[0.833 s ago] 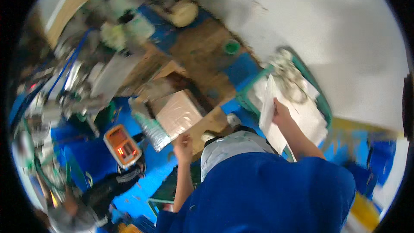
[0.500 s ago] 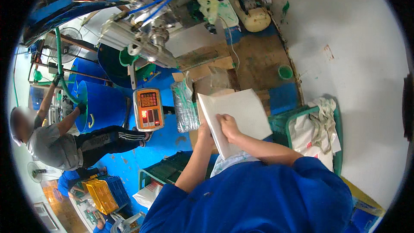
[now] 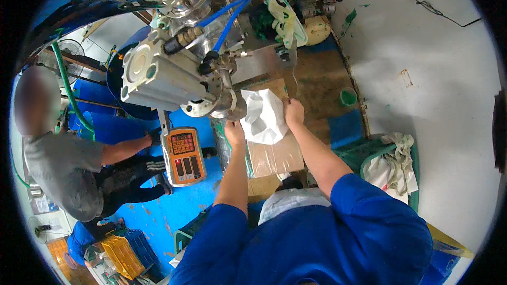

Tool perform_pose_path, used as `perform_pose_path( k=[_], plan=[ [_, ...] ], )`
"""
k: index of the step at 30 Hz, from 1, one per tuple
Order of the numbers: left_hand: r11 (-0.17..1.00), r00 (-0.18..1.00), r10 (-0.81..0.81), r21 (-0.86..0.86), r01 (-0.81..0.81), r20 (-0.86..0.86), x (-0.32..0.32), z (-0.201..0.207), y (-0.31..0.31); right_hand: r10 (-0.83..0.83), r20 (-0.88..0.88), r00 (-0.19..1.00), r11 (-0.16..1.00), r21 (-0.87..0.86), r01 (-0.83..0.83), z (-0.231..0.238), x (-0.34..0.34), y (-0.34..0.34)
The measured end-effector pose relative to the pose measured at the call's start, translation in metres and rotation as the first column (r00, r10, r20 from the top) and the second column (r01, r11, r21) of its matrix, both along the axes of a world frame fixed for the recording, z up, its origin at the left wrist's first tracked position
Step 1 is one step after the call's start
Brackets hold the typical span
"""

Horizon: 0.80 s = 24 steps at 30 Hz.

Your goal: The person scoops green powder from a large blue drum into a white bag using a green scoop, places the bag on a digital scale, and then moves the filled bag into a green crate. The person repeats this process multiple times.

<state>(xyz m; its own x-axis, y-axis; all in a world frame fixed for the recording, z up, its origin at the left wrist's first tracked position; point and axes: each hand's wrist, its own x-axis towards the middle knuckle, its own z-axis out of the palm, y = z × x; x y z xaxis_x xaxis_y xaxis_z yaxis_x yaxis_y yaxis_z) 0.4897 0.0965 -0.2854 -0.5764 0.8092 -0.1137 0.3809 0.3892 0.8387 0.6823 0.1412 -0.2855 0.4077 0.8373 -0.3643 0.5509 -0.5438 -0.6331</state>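
Note:
A white bag (image 3: 265, 120) hangs between my two hands, its crumpled upper part beside the metal nozzle (image 3: 232, 106) of a machine. My left hand (image 3: 235, 133) grips the bag's left side, close under the nozzle, with its fingers partly hidden. On the opposite side my right hand (image 3: 294, 112) is closed on the bag's edge. Below the bag lies a brown cardboard surface wrapped in clear plastic (image 3: 277, 157). Whether the nozzle reaches inside the bag cannot be made out.
An orange scale (image 3: 185, 157) stands left of my left arm. A green crate (image 3: 364, 158) with white bags and a cloth is at right. A co-worker in a grey shirt (image 3: 74, 171) stands at left, near blue barrels (image 3: 113, 126). A green cup (image 3: 348, 96) sits beyond my right hand.
Both hands have moved forward with the bag to the nozzle and spread to its two sides; it was flat and nearer my body. The co-worker has come closer and let go of the green hose.

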Motion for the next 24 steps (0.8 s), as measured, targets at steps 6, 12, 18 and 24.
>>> perform_pose_path(
  k=[6,12,18,24],
  plan=[
    [0.811,0.742,-0.585,-0.234,0.537,-0.327,0.037,0.057,0.027,-0.043,0.144,0.989,0.99,0.136,0.024,0.015,0.001,-0.014],
    [0.371,0.172,-0.926,-0.732,0.572,-0.335,0.077,0.027,-0.006,0.091,-0.209,0.974,0.933,0.359,-0.01,0.027,-0.012,-0.04],
    [0.453,0.348,-0.879,-0.345,0.822,-0.325,0.058,0.062,-0.007,0.126,-0.486,0.865,0.969,0.247,-0.002,0.031,-0.004,-0.04],
    [0.453,0.467,-0.884,-0.228,0.862,0.006,0.037,0.137,-0.095,-0.019,-0.729,0.684,0.997,0.039,0.07,0.041,0.011,-0.039]
  ],
)
